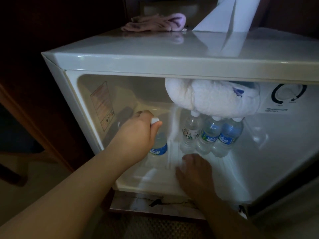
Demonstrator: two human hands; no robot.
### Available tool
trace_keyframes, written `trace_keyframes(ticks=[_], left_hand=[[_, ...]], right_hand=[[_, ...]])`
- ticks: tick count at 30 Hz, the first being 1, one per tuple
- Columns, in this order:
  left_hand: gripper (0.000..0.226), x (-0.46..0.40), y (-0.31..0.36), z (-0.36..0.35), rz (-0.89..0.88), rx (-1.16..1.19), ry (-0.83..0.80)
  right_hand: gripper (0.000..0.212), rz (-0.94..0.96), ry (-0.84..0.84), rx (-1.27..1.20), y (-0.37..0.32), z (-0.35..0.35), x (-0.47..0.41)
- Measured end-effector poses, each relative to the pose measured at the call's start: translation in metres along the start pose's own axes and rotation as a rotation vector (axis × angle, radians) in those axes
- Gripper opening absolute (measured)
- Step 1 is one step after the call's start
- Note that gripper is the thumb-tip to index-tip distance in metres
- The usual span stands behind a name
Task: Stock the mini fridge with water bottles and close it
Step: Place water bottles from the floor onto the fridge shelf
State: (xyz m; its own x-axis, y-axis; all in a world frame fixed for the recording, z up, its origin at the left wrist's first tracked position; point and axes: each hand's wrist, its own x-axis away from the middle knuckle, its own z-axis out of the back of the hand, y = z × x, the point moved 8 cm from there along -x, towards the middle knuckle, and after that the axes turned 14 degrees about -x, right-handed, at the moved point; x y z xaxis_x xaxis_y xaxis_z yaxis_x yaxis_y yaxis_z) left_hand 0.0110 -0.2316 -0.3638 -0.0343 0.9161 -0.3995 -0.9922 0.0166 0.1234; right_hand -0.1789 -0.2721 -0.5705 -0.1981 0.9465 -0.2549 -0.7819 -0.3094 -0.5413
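The white mini fridge point(155, 62) stands open, its inside lit. My left hand point(138, 131) grips the top of a blue-labelled water bottle point(159, 145), which stands upright on the fridge floor at the left. Three more water bottles point(209, 137) stand in a row at the back right, under a thick lump of frost point(212, 97). My right hand point(195, 171) is low inside the fridge in front of them, fingers curled over something pale and blurred; what it is cannot be made out.
A temperature dial point(288, 94) sits at the upper right inside. On the fridge top lie a pink cloth point(155, 23) and a white folded sheet point(226, 14). The open door's edge point(283, 195) runs along the lower right. Dark wooden furniture point(25, 83) stands to the left.
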Motion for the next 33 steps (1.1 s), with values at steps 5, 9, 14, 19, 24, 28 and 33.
trace_keyframes(ticks=[5,9,14,19,24,28,33], left_hand=[[0.031,-0.027,0.007,-0.032,0.008,0.042,-0.028],[0.037,-0.049,0.011,-0.054,0.063,0.044,-0.067],[0.038,-0.071,0.013,-0.078,0.113,0.138,-0.182],[0.034,-0.087,0.012,-0.093,0.157,0.164,-0.227],[0.037,-0.089,0.021,-0.096,0.187,0.16,-0.287],[0.034,-0.089,0.024,-0.097,0.189,0.174,-0.304],[0.046,-0.088,0.02,-0.1,0.256,0.219,-0.316]], right_hand=[[0.061,-0.03,-0.206,0.107,0.016,-0.027,0.021],[0.057,-0.008,-0.2,0.131,0.014,-0.024,0.019],[0.061,-0.006,-0.214,0.125,0.013,-0.025,0.018],[0.062,-0.021,-0.264,0.12,0.014,-0.029,0.019],[0.063,-0.036,-0.276,0.125,0.013,-0.027,0.017],[0.062,-0.054,-0.312,0.135,0.013,-0.026,0.018],[0.06,-0.067,-0.315,0.13,0.016,-0.031,0.018]])
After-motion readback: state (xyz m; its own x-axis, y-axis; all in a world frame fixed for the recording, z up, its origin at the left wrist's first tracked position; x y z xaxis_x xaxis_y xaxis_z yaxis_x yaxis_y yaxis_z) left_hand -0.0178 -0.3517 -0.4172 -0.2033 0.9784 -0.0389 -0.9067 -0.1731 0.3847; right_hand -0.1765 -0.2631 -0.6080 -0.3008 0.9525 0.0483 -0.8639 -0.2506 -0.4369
